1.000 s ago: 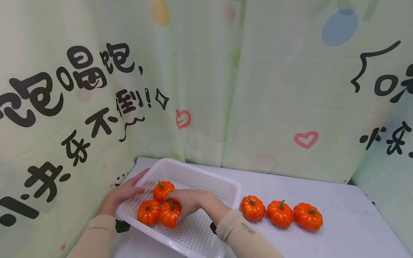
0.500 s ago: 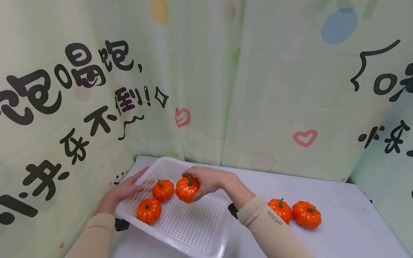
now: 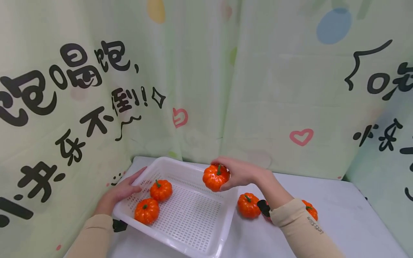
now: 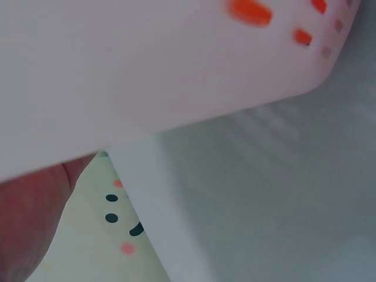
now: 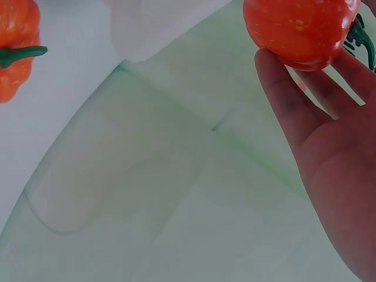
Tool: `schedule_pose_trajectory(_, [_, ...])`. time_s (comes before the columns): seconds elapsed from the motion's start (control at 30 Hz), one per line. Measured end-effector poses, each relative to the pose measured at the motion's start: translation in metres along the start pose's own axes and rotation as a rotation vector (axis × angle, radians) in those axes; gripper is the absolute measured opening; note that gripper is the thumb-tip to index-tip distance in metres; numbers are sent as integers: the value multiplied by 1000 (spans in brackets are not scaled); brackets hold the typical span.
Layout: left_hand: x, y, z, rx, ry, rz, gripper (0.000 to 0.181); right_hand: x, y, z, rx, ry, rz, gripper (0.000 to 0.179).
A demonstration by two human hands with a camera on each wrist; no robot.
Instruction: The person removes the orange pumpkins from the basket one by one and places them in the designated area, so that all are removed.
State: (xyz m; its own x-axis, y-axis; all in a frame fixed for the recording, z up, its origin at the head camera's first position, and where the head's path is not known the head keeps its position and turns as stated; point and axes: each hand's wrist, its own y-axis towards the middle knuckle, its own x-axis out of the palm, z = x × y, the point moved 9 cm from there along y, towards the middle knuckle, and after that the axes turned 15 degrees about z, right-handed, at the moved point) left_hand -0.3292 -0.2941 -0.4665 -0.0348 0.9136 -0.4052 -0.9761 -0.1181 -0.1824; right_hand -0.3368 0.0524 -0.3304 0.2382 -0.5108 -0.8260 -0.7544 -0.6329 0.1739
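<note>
My right hand [image 3: 242,172] holds a small orange pumpkin [image 3: 213,179] with a green stem, raised over the far right rim of the white perforated basket [image 3: 193,218]. In the right wrist view the fingers [image 5: 279,88] curl against the underside of that pumpkin [image 5: 302,29]. At the basket's left end my left hand [image 3: 124,190] grips the rim, thumb over the inside. The left wrist view shows mostly the basket's outer wall [image 4: 147,70] with part of the hand [image 4: 32,217] below it. Two more pumpkins, one farther back [image 3: 161,190] and one nearer [image 3: 146,211], sit in the basket's left part.
Right of the basket on the white table [image 3: 342,218] lies a pumpkin [image 3: 248,206]. Another pumpkin [image 3: 311,209] shows partly behind the right sleeve, and one between them is almost hidden by the wrist. A printed curtain [image 3: 258,107] encloses the table behind and at the sides.
My right hand has lifted one of three pumpkins out of the basket's left part and carried it right and up to the far right rim. The left hand stays on the basket.
</note>
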Motion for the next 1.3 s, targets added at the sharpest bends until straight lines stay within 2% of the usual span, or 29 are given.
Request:
schedule_pose_trajectory(0.3, [2, 1, 0, 10, 23, -10, 78, -18, -31, 20, 46, -38, 38, 67])
schedule_pose_trajectory(0.63, [0, 1, -3, 3, 25, -6, 78, -26, -66, 38, 124, -41, 53, 71])
schedule_pose_trajectory(0.8, [1, 1, -2, 8, 21, -15, 78, -23, -84, 46, 173, -1, 49, 72])
schedule_pose_trajectory(1.1, [2, 0, -2, 15, 31, -17, 80, -18, -110, 59, 213, 37, 78, 71])
schedule_pose_trajectory(1.3, [2, 1, -2, 17, 35, -12, 80, -4, -128, 69, 216, 64, 77, 69])
